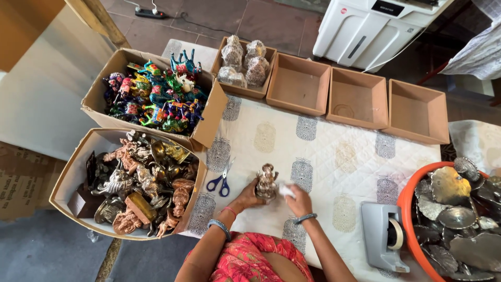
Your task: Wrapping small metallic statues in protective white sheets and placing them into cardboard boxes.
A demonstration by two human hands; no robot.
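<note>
A small copper-coloured metal figurine stands upright on the white patterned cloth near the front edge. My left hand wraps around its base from the left. My right hand is at its right side and pinches a small white piece, cloth or paper, against it. Blue-handled scissors lie just left of my left hand.
Left: a box of metal figurines and a box of painted colourful figures. Along the far edge: a box of wrapped figures and three empty brown boxes. Right: a grey tape dispenser and an orange tub of silvery dishes.
</note>
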